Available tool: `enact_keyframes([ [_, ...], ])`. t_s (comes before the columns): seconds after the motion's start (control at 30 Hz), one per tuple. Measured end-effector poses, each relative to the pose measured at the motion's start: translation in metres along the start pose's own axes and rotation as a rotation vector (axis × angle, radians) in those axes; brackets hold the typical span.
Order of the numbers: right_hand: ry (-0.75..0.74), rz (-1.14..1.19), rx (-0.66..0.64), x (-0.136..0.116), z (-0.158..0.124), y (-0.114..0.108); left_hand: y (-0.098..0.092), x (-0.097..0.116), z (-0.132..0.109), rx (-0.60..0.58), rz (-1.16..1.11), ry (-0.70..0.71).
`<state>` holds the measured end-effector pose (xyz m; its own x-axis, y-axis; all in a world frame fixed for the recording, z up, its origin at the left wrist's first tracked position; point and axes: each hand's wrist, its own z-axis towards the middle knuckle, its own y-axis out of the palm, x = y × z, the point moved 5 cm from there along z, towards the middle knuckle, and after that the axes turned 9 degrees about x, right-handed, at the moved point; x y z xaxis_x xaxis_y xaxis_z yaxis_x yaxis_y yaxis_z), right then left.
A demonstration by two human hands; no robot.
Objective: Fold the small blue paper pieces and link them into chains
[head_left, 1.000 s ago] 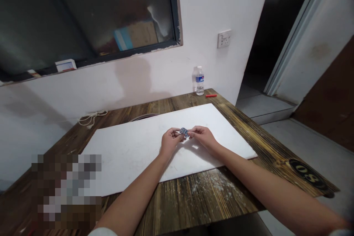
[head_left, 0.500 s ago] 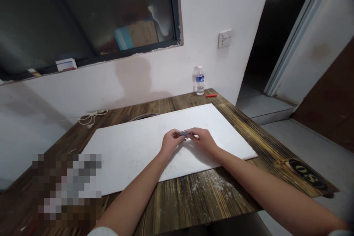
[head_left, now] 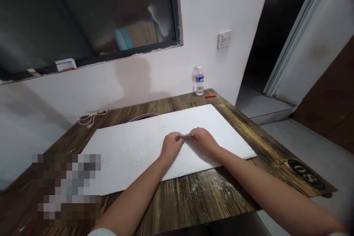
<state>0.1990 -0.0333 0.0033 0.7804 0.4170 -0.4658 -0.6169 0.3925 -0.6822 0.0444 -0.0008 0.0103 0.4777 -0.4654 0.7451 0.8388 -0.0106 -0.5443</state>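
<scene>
**Item: small foil packet, held two-handed over a white board**

From my remote station I log a small blue-and-silver foil packet (head_left: 187, 137), pinched between the fingertips of my left hand (head_left: 172, 144) and right hand (head_left: 204, 142). Both hands are curled inward and pressed together at the fingertips, just above the middle of a white rectangular foam board (head_left: 124, 147).

Change noted: the packet showed more of its face in the earlier view from the head camera. Now the fingers cover nearly all of it, and only a thin blue sliver shows between the two hands.

Around the board:
- Beneath it: a dark scorched-wood tabletop (head_left: 190, 201), dusted with white specks in front of the board.
- Beyond its far corner: a clear plastic water bottle with a blue label (head_left: 199, 82), and just beside that a short red stick (head_left: 210, 96).
- Beyond its far left edge: a coiled white cord (head_left: 90, 118).
- Past its right corner: a round black badge with pale numerals (head_left: 305, 171), set into the wood.

Hard to make out: the packet's exact shape and contents are hidden by the fingers, and I cannot tell whether it is being folded, torn or only held. A curved dark object (head_left: 143, 117) is cut off behind the board's far edge. A pixelated patch (head_left: 66, 188) hides the near left corner of the board and the wood there.
</scene>
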Motion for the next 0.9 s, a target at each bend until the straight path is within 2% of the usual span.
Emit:
enact_keyframes([
  [0.2,0.002,0.001,-0.018,-0.004,0.001,-0.002,0.001,-0.002,0.002,-0.026,0.107,0.081],
  [0.37,0.113,0.091,0.021,0.003,0.000,-0.002,0.001,-0.003,0.005,-0.019,0.102,0.096],
  [0.47,0.125,0.114,0.036,0.004,-0.001,-0.001,-0.001,0.000,0.003,0.071,0.253,0.137],
  [0.57,0.119,0.119,0.036,0.003,-0.001,0.000,-0.004,-0.005,-0.001,0.119,0.500,0.074],
  [0.7,0.127,0.125,0.034,0.001,-0.001,0.000,-0.003,-0.020,-0.004,0.051,0.665,-0.044],
  [0.8,0.126,0.129,0.039,0.000,-0.001,-0.001,-0.002,-0.022,-0.003,0.023,0.671,0.009],
  [0.9,0.129,0.114,0.037,-0.001,-0.002,-0.001,-0.001,-0.015,-0.002,0.007,0.628,0.110],
])
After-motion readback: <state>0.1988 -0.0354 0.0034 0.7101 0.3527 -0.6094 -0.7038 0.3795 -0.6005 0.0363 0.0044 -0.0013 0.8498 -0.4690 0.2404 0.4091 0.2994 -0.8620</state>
